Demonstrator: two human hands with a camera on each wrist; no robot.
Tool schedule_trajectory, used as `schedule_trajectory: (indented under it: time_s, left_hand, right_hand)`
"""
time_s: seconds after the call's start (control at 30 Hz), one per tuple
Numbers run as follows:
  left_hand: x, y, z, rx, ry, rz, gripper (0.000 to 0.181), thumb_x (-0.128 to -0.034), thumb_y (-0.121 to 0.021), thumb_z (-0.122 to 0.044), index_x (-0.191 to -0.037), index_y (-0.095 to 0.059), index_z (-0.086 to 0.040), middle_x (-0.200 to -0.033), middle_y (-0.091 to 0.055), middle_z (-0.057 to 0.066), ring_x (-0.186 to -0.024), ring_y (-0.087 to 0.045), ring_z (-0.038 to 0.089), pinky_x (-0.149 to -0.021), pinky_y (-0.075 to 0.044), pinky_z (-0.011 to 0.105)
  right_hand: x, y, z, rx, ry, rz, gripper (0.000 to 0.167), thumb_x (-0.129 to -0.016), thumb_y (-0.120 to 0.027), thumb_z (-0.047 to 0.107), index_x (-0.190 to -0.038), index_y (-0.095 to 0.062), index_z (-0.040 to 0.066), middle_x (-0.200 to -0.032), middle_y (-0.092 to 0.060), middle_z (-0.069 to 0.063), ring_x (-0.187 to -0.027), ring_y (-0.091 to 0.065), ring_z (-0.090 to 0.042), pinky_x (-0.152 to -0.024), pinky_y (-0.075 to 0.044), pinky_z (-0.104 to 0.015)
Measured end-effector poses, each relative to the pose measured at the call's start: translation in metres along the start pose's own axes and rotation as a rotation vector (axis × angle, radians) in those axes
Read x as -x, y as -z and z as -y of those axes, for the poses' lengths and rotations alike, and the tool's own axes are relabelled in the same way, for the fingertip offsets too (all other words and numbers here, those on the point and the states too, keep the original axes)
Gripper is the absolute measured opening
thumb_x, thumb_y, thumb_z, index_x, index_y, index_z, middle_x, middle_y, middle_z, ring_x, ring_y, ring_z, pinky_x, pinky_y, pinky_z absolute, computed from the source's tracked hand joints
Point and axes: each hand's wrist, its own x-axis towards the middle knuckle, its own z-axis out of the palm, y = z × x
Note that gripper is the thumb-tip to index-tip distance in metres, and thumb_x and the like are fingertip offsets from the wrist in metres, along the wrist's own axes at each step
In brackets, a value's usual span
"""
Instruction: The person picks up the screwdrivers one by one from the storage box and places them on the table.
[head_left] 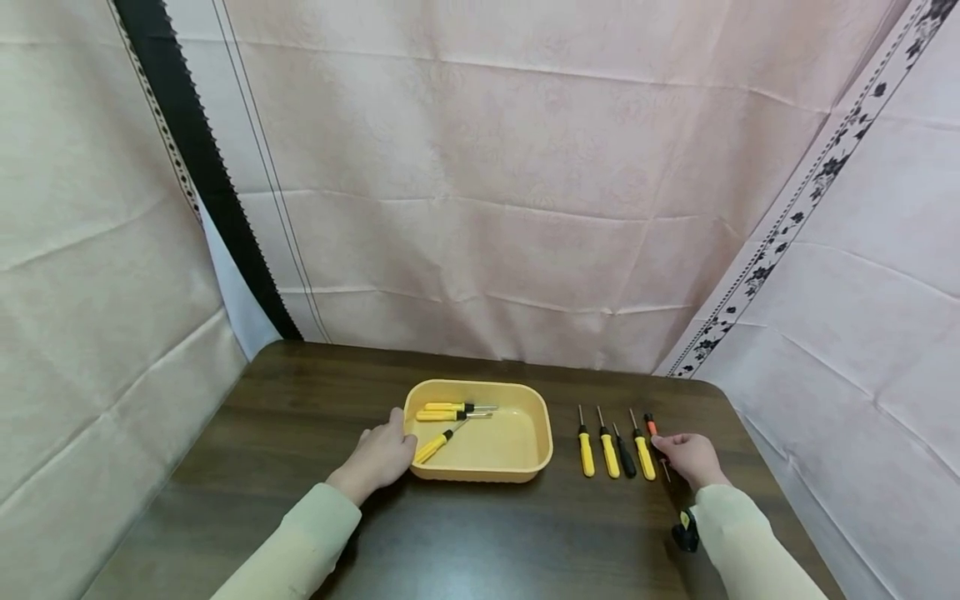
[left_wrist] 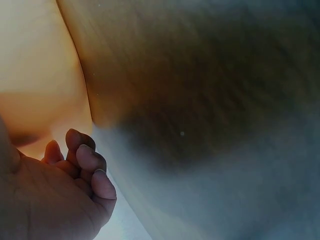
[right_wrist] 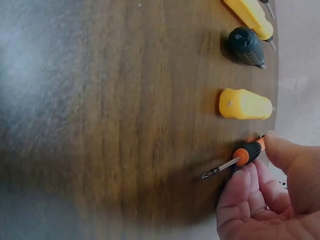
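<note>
In the head view my left hand grips the left rim of a yellow plastic tray. Its fingers are curled in the left wrist view. Three yellow-and-black screwdrivers lie in the tray's left half, one of them slanted. On the right, my right hand pinches an orange-and-black screwdriver by its handle, with the shaft pointing towards me. Left of that hand, a row on the table holds a yellow screwdriver, another yellow one, a black screwdriver and a further yellow one.
Everything lies on a dark wooden table with rounded far corners. Pale cloth hangs behind it and along both sides. A small black-and-yellow device sits at my right wrist.
</note>
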Motion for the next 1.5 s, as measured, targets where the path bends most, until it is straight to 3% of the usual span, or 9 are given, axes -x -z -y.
schedule_trajectory:
  time_s: [0.17,0.4,0.57,0.97,1.1,1.2,1.33,1.5]
  left_hand:
    - [-0.001,-0.001,0.002,0.001,0.005,0.008,0.057,-0.0987,-0.044,-0.029,-0.143,-0.028,0.004,-0.1,-0.062,0.011,-0.085,-0.05,0.023,-0.084,-0.036,0.046]
    - [0.0,0.0,0.004,0.002,0.01,-0.002,0.056,-0.0987,-0.043,-0.029,-0.142,-0.029,0.003,-0.101,-0.062,0.012,-0.086,-0.049,0.025,-0.083,-0.036,0.046]
    - [0.001,-0.001,0.003,0.008,0.012,-0.002,0.055,-0.0987,-0.043,-0.029,-0.141,-0.029,0.002,-0.104,-0.063,0.013,-0.087,-0.05,0.026,-0.084,-0.036,0.047]
    - [0.002,-0.001,-0.002,0.018,-0.006,0.004,0.056,-0.0987,-0.043,-0.029,-0.142,-0.028,0.003,-0.107,-0.063,0.013,-0.089,-0.05,0.025,-0.085,-0.036,0.047]
    - [0.002,0.0,-0.003,0.017,-0.011,0.001,0.054,-0.0987,-0.043,-0.028,-0.14,-0.031,0.003,-0.102,-0.063,0.012,-0.085,-0.05,0.024,-0.084,-0.036,0.046]
    - [0.002,0.0,-0.003,0.014,-0.004,0.001,0.054,-0.0987,-0.043,-0.029,-0.14,-0.031,0.003,-0.104,-0.063,0.013,-0.086,-0.049,0.025,-0.083,-0.036,0.046]
    - [0.002,0.001,-0.002,0.013,0.004,-0.004,0.055,-0.0987,-0.043,-0.029,-0.141,-0.03,0.003,-0.108,-0.062,0.014,-0.087,-0.049,0.026,-0.084,-0.036,0.046]
    - [0.004,0.002,-0.003,0.016,-0.002,-0.002,0.056,-0.0987,-0.043,-0.028,-0.142,-0.028,0.004,-0.111,-0.062,0.016,-0.091,-0.052,0.026,-0.088,-0.035,0.048]
  right_hand:
    - [0.003,0.0,0.001,0.022,0.04,-0.006,0.041,-0.093,-0.061,0.041,-0.091,-0.068,0.001,-0.08,-0.06,-0.008,-0.071,-0.052,-0.022,-0.059,-0.041,-0.033]
    - [0.003,0.003,0.007,0.079,0.137,0.021,0.033,-0.093,-0.062,0.027,-0.102,-0.066,-0.005,-0.089,-0.065,-0.012,-0.074,-0.057,-0.021,-0.063,-0.048,-0.033]
    - [0.003,0.002,0.007,0.128,0.115,0.036,0.024,-0.091,-0.063,0.018,-0.099,-0.065,-0.005,-0.085,-0.063,-0.011,-0.073,-0.055,-0.022,-0.061,-0.046,-0.034]
    - [0.005,0.003,0.014,0.134,0.093,-0.016,0.023,-0.093,-0.061,0.018,-0.097,-0.066,-0.004,-0.087,-0.063,-0.012,-0.074,-0.054,-0.023,-0.06,-0.044,-0.033]
    - [0.004,0.003,0.015,0.129,0.118,-0.045,0.03,-0.093,-0.062,0.025,-0.098,-0.066,-0.004,-0.088,-0.064,-0.012,-0.075,-0.054,-0.023,-0.06,-0.043,-0.034]
    - [0.007,0.005,0.023,0.111,0.14,-0.07,0.048,-0.094,-0.059,0.04,-0.11,-0.062,-0.005,-0.101,-0.063,-0.018,-0.083,-0.057,-0.027,-0.068,-0.047,-0.039]
    - [0.015,0.004,0.049,0.061,0.204,-0.081,0.068,-0.094,-0.052,0.055,-0.128,-0.051,-0.004,-0.119,-0.056,-0.023,-0.1,-0.057,-0.032,-0.081,-0.047,-0.045]
    - [0.022,-0.005,0.081,-0.002,0.323,-0.042,0.074,-0.089,-0.053,0.063,-0.132,-0.049,0.003,-0.121,-0.056,-0.017,-0.103,-0.057,-0.029,-0.082,-0.048,-0.042]
